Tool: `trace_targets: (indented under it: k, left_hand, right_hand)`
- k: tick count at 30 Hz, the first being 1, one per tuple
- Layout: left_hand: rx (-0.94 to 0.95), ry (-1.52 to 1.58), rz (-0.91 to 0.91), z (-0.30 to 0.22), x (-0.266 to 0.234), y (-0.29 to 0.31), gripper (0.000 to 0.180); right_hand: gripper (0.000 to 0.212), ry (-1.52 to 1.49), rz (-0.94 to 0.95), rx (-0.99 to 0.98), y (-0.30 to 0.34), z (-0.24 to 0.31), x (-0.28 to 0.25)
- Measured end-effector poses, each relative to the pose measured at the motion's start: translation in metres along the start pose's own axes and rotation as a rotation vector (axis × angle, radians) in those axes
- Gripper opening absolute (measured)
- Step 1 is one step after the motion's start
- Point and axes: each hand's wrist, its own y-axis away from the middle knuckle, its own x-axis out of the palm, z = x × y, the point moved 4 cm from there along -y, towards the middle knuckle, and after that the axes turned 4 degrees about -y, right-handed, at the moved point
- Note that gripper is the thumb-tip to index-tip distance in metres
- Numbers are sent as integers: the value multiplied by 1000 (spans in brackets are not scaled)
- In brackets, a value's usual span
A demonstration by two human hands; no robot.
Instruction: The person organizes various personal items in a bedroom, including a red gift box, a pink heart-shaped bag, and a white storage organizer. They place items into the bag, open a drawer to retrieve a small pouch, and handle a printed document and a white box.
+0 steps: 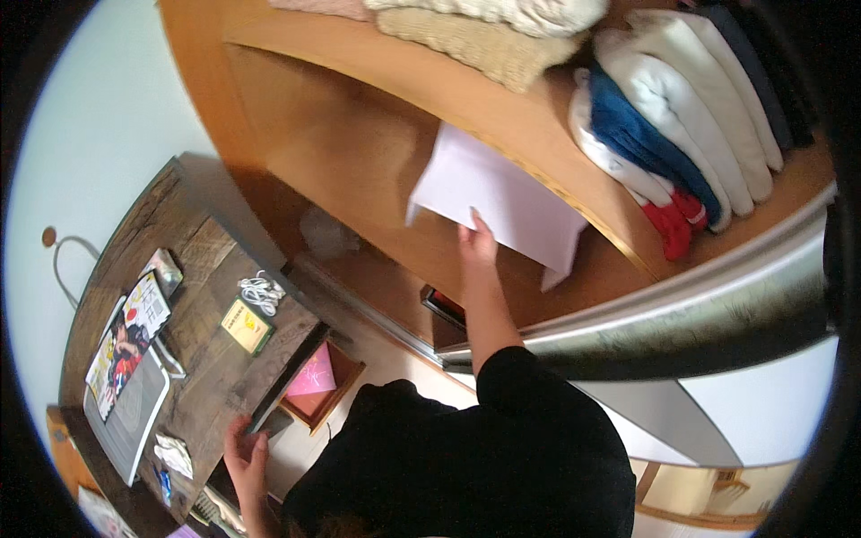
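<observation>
Right hand (477, 244) (gripping) white sheet (498, 197)

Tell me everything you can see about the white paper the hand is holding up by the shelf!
The white sheet of paper is plain and blank on the side that shows, thin and flat, with a faint lilac tint in the shade. It is tilted, one corner pointing down to the right. The right hand grips its lower edge, thumb on top. It is held against the wooden wardrobe shelf, overlapping the shelf's front edge, left of the folded clothes.
</observation>
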Motion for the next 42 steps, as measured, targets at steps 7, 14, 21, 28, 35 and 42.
trace_targets:
  k: [7, 14, 21, 28, 35, 42]
  left_hand:
    - [-135, -57, -49, 22, -5, 25, 36]
    - [-274, -301, 105, 29, -9, 24, 41]
    - [-385, -354, 160, 44, -8, 27, 47]
    - [-425, -412, 127, 56, -13, 22, 48]
    - [-464, -385, 1, 57, -25, 23, 35]
    - [-413, 53, -260, 77, -85, 19, 21]
  right_hand:
    - [26, -73, -34, -86, -39, 19, -24]
    - [22, -125, 123, -21, -94, 45, -69]
    - [31, -64, 46, -99, -113, 51, -82]
    - [32, 52, 83, -200, -148, 59, -103]
    - [32, -31, 350, -116, -186, 81, -127]
    - [32, -73, -122, -70, -168, 87, -114]
